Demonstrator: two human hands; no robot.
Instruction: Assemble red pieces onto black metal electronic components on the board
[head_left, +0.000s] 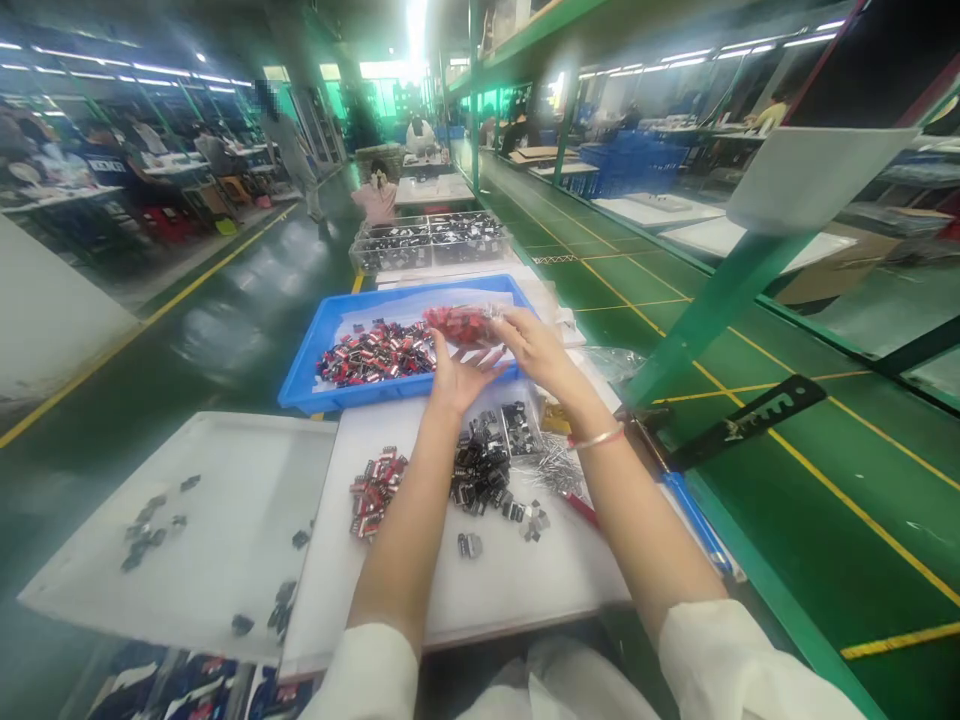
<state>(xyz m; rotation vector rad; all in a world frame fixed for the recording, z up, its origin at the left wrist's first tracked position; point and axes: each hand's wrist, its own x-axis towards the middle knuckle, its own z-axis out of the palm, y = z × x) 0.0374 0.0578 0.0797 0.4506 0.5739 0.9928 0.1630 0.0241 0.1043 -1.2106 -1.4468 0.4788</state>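
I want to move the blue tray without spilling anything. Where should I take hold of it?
Take the raised rim of the blue plastic tray at its left end, coming from the left: that straight wall is free, while the left hand and right hand work over the right part. Loose red-and-black parts lie inside, so a level lift seems safest.

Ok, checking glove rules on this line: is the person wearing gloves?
No, the left hand and the right hand are both bare.
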